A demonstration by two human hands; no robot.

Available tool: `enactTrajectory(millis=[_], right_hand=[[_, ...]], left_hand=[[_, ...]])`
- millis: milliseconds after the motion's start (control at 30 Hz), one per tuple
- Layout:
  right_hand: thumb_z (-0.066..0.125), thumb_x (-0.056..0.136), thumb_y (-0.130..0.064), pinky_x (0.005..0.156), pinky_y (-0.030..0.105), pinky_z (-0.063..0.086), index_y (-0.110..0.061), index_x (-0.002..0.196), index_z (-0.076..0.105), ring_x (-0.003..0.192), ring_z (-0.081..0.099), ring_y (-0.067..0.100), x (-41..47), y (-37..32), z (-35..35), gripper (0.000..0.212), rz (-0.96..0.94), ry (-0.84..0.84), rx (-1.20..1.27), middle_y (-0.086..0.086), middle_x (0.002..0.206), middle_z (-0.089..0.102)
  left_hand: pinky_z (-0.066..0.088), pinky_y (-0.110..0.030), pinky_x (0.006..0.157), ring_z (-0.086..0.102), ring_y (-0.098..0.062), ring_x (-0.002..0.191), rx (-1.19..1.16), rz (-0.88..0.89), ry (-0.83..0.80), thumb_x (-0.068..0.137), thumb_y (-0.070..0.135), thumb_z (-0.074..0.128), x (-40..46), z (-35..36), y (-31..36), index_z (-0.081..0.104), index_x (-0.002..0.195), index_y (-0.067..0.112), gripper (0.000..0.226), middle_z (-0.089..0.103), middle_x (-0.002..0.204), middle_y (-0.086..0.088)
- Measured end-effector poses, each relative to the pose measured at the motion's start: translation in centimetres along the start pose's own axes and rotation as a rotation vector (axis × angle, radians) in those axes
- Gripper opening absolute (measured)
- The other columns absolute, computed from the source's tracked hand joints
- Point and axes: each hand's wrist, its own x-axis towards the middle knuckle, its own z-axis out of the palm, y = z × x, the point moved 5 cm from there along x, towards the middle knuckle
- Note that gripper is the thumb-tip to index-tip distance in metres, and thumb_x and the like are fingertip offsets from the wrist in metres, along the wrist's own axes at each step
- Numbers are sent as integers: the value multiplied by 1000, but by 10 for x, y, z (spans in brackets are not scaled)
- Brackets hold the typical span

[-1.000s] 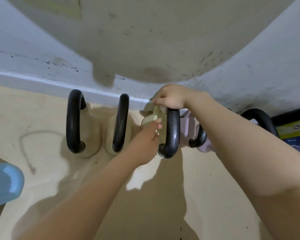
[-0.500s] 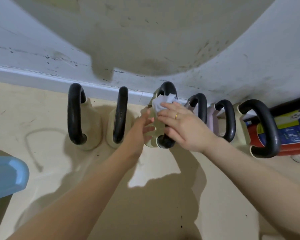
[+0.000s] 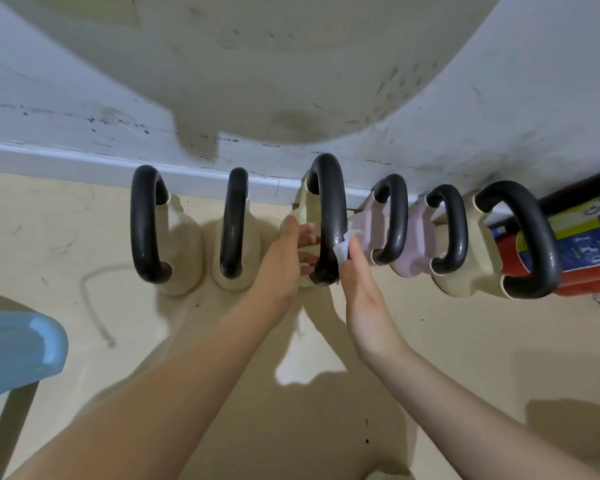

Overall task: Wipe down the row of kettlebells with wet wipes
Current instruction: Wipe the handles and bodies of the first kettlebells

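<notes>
Nearest you on the left, the corner of a blue stool (image 3: 18,355) juts into view, well clear of the work. Your two forearms reach forward over the beige floor (image 3: 465,358) and meet at the third kettlebell (image 3: 303,216) from the left, the cream one with the tall black handle (image 3: 329,216).

Your left hand (image 3: 284,258) lies on the cream body with its fingers spread, bracing it rather than gripping. Your right hand (image 3: 361,282) has its fingers pinched together on a white wet wipe (image 3: 343,245), pressed against the lower right side of that handle.

That is the change: half a second ago the wipe was bunched up at the top of this handle, and now it has slid down toward the near end. You appear to be finishing the handle of this bell.

Beyond, the row runs along the skirting of the white wall (image 3: 84,98): two cream bells (image 3: 184,244) to the left, two pink bells (image 3: 413,244) and a larger cream bell (image 3: 465,268) to the right, in front of a red and blue box (image 3: 582,244). Those right-hand ones probably still need wiping.
</notes>
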Motion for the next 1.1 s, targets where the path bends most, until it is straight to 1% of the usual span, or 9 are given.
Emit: enactTrajectory(millis=[100,233,367,467,567,667,800,933,1100], right_hand=[[32,98,-26,67,31,43,-5,102,53,79,53,18,23,0,-2,30,143,172,235,9,93,56],[33,99,-19,78,27,43,-16,101,61,82,54,11,0,25,4,29,61,362,-39,-6,87,62],[41,94,-17,59,24,37,-14,76,54,64,40,14,8,43,4,23,244,480,279,1,65,45],[38,91,-17,67,30,41,-18,72,54,69,46,15,10,48,14,25,260,504,296,1,68,50],[34,98,-17,93,28,45,-16,112,60,105,58,15,-15,43,18,30,122,460,84,-2,105,67],[30,98,-6,104,4,25,-10,140,38,130,30,-2,-11,15,12,42,-152,415,-224,-4,143,38],[32,86,2,113,23,18,-5,136,37,135,24,19,18,1,4,51,-596,204,-869,15,142,43],[36,94,-1,116,33,13,-1,119,57,128,39,29,9,16,3,33,-939,15,-1272,15,125,61],[27,96,-5,117,33,5,-5,104,68,121,55,19,-6,56,14,42,-1035,-236,-1748,7,114,69]], left_hand=[[50,-23,81,63,-19,93,45,-19,21,98,45,18,3,-2,-3,56,122,11,56,64,114,-7],[49,-24,87,60,-20,106,74,-33,-4,97,46,20,1,-6,-4,53,126,10,56,60,124,-7],[43,-27,98,55,-19,116,30,-118,-17,95,50,24,0,-6,-9,47,132,8,61,55,131,-9],[42,-28,101,55,-18,116,-82,-170,-10,94,52,29,0,-10,-14,48,129,5,62,54,133,-10],[39,-29,106,52,-18,122,-64,-187,-82,92,55,28,-1,-10,-16,43,133,5,66,50,138,-10],[37,-32,109,50,-21,125,-141,-200,-99,93,55,25,-2,-13,-14,42,135,7,67,49,139,-12],[39,-31,106,55,-21,119,-270,-224,-143,93,57,20,-1,-19,-13,46,133,10,67,57,130,-15],[36,-30,107,54,-18,117,-260,-200,-126,95,54,18,-7,-21,-7,46,132,7,66,57,128,-11],[29,-28,108,49,-14,118,-159,-162,-97,95,52,17,-7,-26,-8,48,130,8,64,56,128,-7]])
